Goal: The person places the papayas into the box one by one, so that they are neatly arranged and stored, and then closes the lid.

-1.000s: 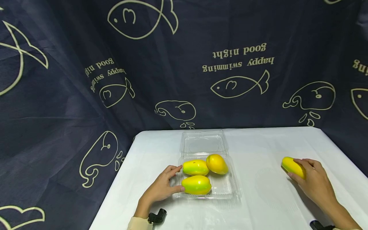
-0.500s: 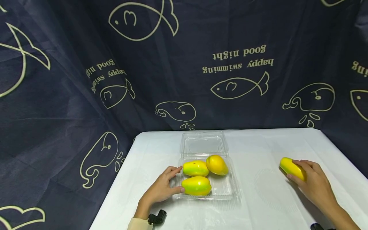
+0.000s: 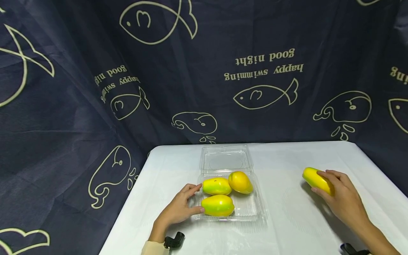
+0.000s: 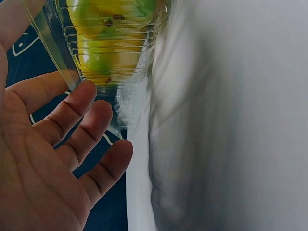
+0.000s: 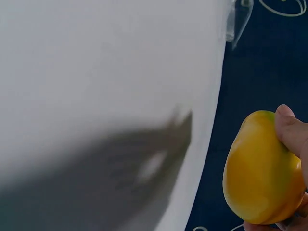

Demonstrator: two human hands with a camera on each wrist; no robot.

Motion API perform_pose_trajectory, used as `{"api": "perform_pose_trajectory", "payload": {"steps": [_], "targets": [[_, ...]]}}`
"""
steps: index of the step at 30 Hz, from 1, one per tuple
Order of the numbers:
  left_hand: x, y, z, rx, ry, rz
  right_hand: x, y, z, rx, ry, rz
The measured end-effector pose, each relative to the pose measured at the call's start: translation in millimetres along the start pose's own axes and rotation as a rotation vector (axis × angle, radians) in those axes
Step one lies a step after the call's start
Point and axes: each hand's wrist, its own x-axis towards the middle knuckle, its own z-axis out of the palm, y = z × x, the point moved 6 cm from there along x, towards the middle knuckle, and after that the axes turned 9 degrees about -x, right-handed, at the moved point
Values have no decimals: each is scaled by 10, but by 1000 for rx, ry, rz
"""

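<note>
My right hand [image 3: 342, 198] grips a yellow-green mango [image 3: 315, 180] above the right side of the table. In the right wrist view the mango [image 5: 262, 168] is between thumb and fingers, apart from the tabletop. An open-lidded clear plastic box [image 3: 250, 209] stands at mid-table, with three more mangoes inside: one at the back left [image 3: 216, 186], one at the back right [image 3: 240, 182] and one in front [image 3: 218, 205]. My left hand [image 3: 180, 207] rests at the box's left edge, its fingers spread and loosely bent beside the ribbed wall [image 4: 115, 43].
A white cloth covers the table [image 3: 280, 226]. Behind and to the left hangs a dark blue curtain [image 3: 204, 81] with fish and whale drawings. The box's clear lid [image 3: 226, 157] lies folded back toward the far table edge.
My right hand has raised the mango from the table and carried it a little to the left and away from me. The left hand and the box have stayed where they were.
</note>
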Motion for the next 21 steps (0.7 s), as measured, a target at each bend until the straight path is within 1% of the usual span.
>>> {"api": "perform_pose_trajectory", "payload": {"steps": [6, 12, 15, 21], "targets": [[-8, -19, 6, 0, -2, -1, 40, -213, -41, 31, 54, -80], [-7, -24, 7, -2, -2, -2, 108, -369, -41, 47, 77, -138], [-12, -23, 12, -2, -1, 2, 139, -421, -43, 44, 86, -158], [-4, -32, 17, 0, 0, 9, 171, -507, -47, 57, 94, -165]]}}
